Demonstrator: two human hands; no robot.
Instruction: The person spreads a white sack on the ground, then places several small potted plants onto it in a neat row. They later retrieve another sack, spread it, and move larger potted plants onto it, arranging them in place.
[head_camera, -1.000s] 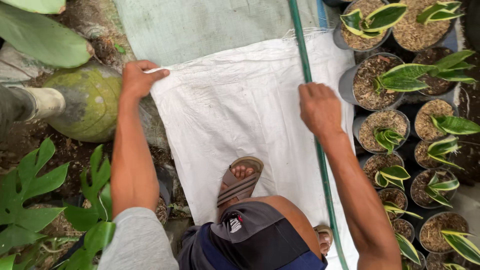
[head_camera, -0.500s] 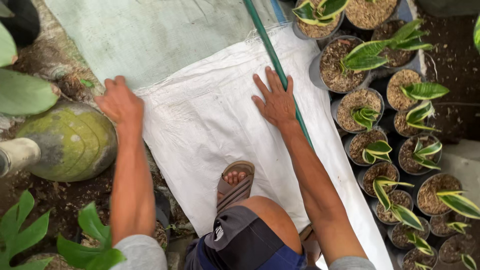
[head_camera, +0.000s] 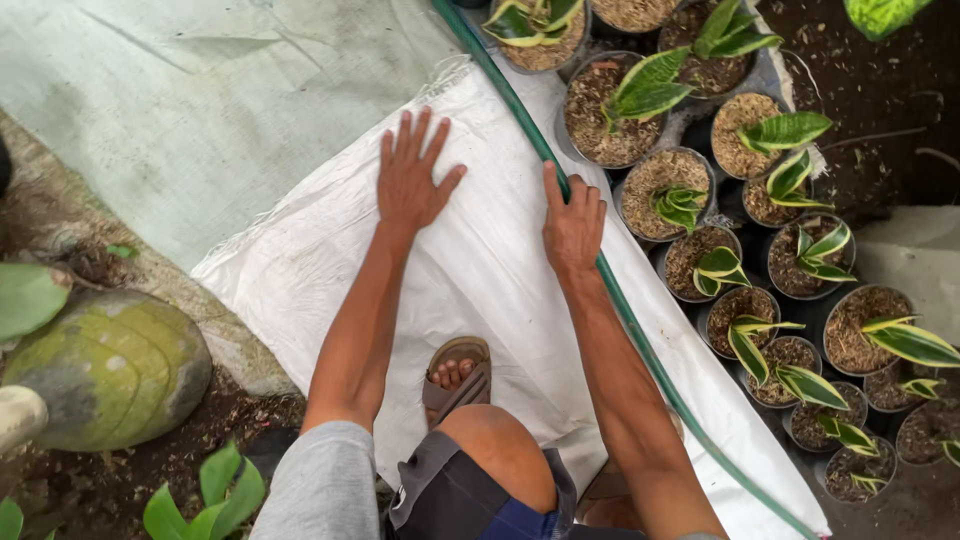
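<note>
Left hand: our left hand (head_camera: 413, 180) is flat on the white woven sack (head_camera: 470, 290), fingers spread wide, palm down near its upper edge, gripping nothing.

Right hand: our right hand (head_camera: 573, 222) is also pressed open on the sack, fingers together, sitting right against the green hose (head_camera: 640, 330). Can't tell if the fingertips actually touch the hose or just lie beside it.

Sack: spread out on the ground in front of us, running diagonally from upper middle down to lower right. Part of it overlaps a pale green tarp (head_camera: 200, 110) that covers the upper left.

Hose: lies across the right side of the sack, from the top edge down to the bottom right corner.

Foot: our sandalled foot (head_camera: 455, 378) is planted on the sack, just in front of our bent knee (head_camera: 497, 460).

Pots: a bunch of small black pots (head_camera: 690, 190) with variegated green and cream leaves are packed together just right of the hose, filled with husky brown mix.

Left side: a mossy rounded stone (head_camera: 110, 365) sits on dark soil, well apart from the hands.
</note>
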